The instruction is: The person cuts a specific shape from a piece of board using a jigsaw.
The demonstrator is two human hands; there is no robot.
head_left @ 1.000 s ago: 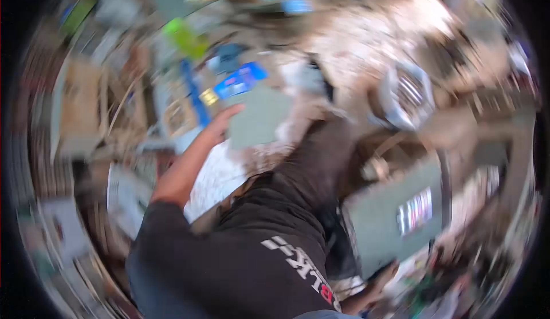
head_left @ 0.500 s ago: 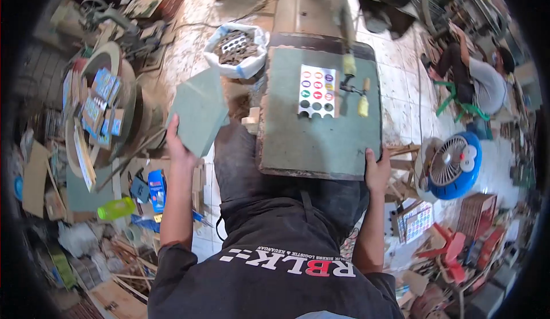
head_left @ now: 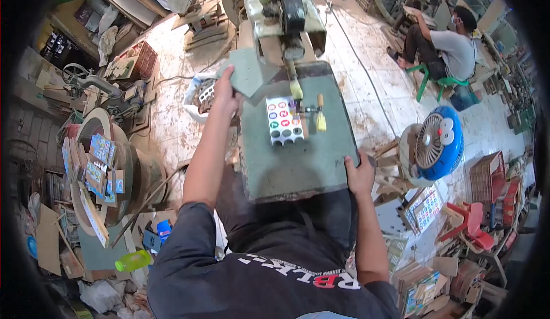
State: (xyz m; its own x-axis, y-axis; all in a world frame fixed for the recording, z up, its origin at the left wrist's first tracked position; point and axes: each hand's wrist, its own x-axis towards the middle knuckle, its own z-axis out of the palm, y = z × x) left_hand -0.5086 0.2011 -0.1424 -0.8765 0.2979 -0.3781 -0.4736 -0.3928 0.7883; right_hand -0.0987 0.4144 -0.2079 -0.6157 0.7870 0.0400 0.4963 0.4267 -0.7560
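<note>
In my left hand [head_left: 227,94] is a flat grey-green panel [head_left: 247,71], raised over the far left part of a green-topped work table [head_left: 292,173]. My fingers are closed on the panel's near left edge. My right hand [head_left: 360,173] grips the table's right edge near the front corner, its thumb on top and some fingers hidden. On the table lies a white board [head_left: 282,118] with coloured number circles and dark round holes. A machine's metal arm [head_left: 294,75] comes down beside it, with a yellow-wrapped clamp handle [head_left: 321,118] at its right.
A white sack [head_left: 197,98] of scraps stands left of the table. Farther left, a round stand [head_left: 123,161] carries printed boards. At right are a blue fan [head_left: 444,141], a red chair [head_left: 472,227] and a seated person [head_left: 444,50]. A cable crosses the tiled floor.
My left hand has carried the panel forward and right, from beside the table to above its far left corner. The right hand stays at the table's edge. The camera view has shifted.
</note>
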